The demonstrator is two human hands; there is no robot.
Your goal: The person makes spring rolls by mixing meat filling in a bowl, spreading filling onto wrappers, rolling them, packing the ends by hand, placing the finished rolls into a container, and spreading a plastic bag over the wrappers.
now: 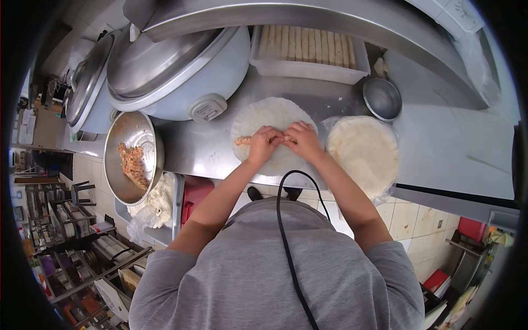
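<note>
A thin round white wrapper sheet [269,110] lies flat on the steel counter in front of me. Across its middle runs a strip of orange-pink minced filling [242,141], its left end showing past my left hand. My left hand [265,144] is closed over the strip, fingertips bent down onto it. Close beside it, my right hand [302,139] pinches the filling near the strip's right part. The fingertips of both hands nearly meet, and they hide most of the filling between them.
A stack of round wrappers [363,154] on plastic lies right, below a metal bowl [382,99]. Left is a steel bowl of filling [113,165], above a tray of white shreds [157,206]. Large lidded cookers [220,71] and a tub of rolls [308,70] stand behind, under a steel shelf [308,16].
</note>
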